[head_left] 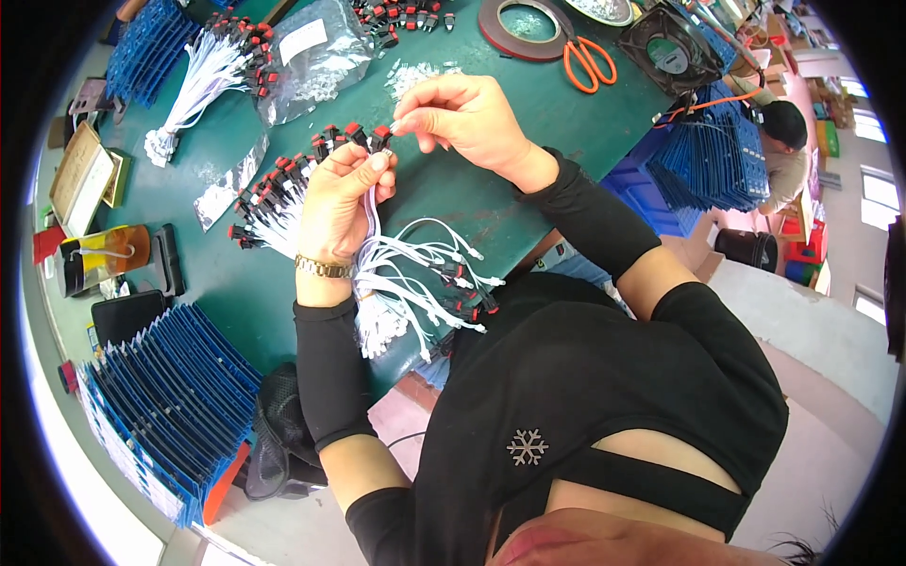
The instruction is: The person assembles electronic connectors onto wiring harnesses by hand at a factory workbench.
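Switch leads [415,274]: white wires ending in small red-and-black switches are hanging in a bundle from the left hand, trailing over the near edge of the green table [491,203].
Blue boards, left [165,396]: are standing on edge in a fanned row at the table's near left corner.
Loose switches [274,193]: are lying in a row on the table just left of the left hand, their white wires bunched beneath.
Left hand [340,203]: is closing around the bundle, thumb pressing the topmost switch [380,139] against the fingers.
Right hand [467,113]: is pinching at that same switch with thumb and forefinger, the other fingers curling.
Orange scissors [585,61]: are lying beside a roll of tape [521,26] at the far edge.
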A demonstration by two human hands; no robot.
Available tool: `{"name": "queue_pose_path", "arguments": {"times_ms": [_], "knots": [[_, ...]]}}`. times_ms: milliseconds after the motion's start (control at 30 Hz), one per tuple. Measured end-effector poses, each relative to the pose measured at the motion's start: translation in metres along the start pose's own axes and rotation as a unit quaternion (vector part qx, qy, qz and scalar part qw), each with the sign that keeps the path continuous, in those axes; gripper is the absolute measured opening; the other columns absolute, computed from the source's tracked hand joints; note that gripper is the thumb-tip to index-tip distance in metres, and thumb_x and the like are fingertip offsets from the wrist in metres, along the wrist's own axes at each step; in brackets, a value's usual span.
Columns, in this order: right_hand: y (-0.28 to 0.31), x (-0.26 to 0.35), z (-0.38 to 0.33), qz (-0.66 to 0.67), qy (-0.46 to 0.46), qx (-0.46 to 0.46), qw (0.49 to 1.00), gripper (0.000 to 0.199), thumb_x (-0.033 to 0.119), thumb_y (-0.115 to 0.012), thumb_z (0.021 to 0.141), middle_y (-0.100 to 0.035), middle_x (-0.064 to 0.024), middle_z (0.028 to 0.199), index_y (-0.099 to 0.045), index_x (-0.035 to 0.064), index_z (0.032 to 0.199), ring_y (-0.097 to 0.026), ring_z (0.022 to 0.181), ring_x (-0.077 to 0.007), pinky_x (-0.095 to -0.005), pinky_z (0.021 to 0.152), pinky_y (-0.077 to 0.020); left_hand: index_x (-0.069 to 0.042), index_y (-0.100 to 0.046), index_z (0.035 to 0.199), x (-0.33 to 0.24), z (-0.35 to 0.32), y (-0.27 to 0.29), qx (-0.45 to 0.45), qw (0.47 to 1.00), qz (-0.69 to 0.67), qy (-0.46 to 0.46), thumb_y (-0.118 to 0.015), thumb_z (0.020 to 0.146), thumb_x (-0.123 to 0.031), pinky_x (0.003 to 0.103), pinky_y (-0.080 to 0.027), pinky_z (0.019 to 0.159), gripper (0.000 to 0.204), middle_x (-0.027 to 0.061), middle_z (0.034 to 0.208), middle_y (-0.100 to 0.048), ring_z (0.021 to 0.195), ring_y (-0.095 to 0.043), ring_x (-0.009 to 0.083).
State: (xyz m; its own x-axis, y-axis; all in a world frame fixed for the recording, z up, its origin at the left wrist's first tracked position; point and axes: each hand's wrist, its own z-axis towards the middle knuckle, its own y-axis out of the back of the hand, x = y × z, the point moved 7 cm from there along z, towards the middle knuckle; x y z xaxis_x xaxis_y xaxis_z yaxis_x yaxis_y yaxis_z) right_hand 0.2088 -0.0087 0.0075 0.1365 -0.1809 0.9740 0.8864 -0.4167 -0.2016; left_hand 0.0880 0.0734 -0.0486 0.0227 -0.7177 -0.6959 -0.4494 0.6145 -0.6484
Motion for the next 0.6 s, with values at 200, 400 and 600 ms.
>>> {"name": "queue_pose_path", "arguments": {"times_ms": [200, 400, 600], "knots": [[-0.010, -0.002, -0.003, 0.023, 0.015, 0.022, 0.999, 0.010, 0.003, -0.060, 0.082, -0.063, -0.0059, 0.080, -0.064, -0.0021, 0.089, -0.054, 0.057, -0.0069, -0.0179, 0.050, -0.0413, -0.004, -0.054, 0.093, -0.001, 0.000, -0.004, 0.018, 0.998, -0.049, 0.016, -0.065, 0.080, -0.006, 0.026, -0.046, 0.058, 0.018, 0.0107, 0.085, -0.062, 0.067, -0.057, 0.0146], [-0.016, -0.008, -0.001, 0.022, 0.035, 0.031, 0.999, 0.008, 0.003, -0.063, 0.081, -0.062, -0.0046, 0.083, -0.065, -0.0013, 0.088, -0.051, 0.056, -0.0059, -0.0177, 0.049, -0.0403, -0.003, -0.053, 0.099, -0.003, 0.000, -0.006, 0.040, 0.997, -0.064, -0.002, -0.065, 0.079, -0.006, 0.027, -0.046, 0.059, 0.023, 0.0087, 0.083, -0.061, 0.066, -0.056, 0.0145], [-0.017, -0.015, -0.003, 0.037, -0.025, 0.032, 0.999, 0.010, 0.003, -0.063, 0.080, -0.063, -0.0068, 0.089, -0.065, -0.0001, 0.089, -0.052, 0.058, -0.0062, -0.0178, 0.049, -0.0404, -0.002, -0.048, 0.114, -0.006, 0.002, -0.008, 0.065, 0.995, -0.071, -0.015, -0.064, 0.080, -0.005, 0.027, -0.047, 0.059, 0.038, 0.0091, 0.087, -0.060, 0.065, -0.056, 0.0150]]}}
